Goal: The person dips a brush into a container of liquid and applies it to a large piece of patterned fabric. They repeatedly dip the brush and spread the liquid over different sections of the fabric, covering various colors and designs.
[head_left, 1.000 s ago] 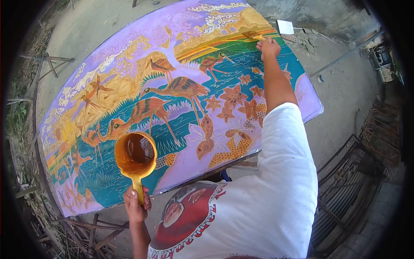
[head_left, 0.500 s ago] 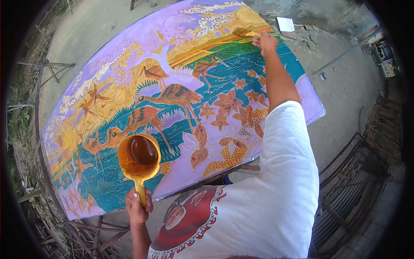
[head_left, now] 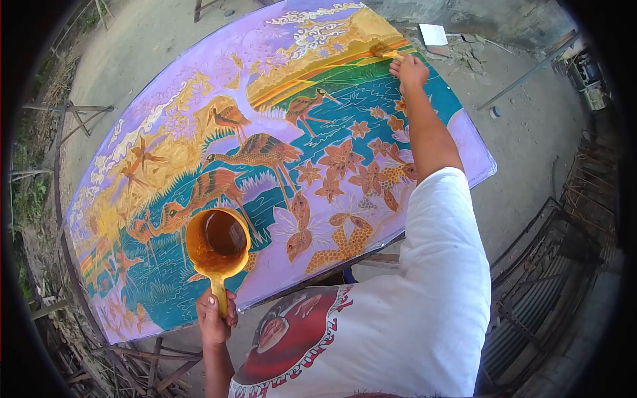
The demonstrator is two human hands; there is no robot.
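My left hand [head_left: 215, 318] is closed round the handle of a yellow dipper [head_left: 199, 247], held above the near edge of a large painted batik cloth [head_left: 269, 278]. Glossy brown liquid [head_left: 224, 233] lies inside the dipper. At the far right of the cloth, my right hand [head_left: 413, 73] grips a brush [head_left: 394, 55] by its yellow handle. Its dark bristles point left, over the border between the golden area and the orange and green bands; whether they touch the cloth cannot be made out. Wading birds [head_left: 255, 152] and orange flowers [head_left: 342, 161] cover the cloth's middle.
Wooden supports [head_left: 86, 109] show past the cloth's left side. Beyond its far right corner lies a white board [head_left: 433, 34] near broken rubble [head_left: 471, 54]. A metal pole [head_left: 527, 71] slants at right, above stacked sticks [head_left: 587, 179] and a corrugated sheet [head_left: 537, 302].
My right hand has carried the brush a little to the right along the cloth's far end. The dipper has shifted slightly right and down in view, while the cloth appears slightly further left.
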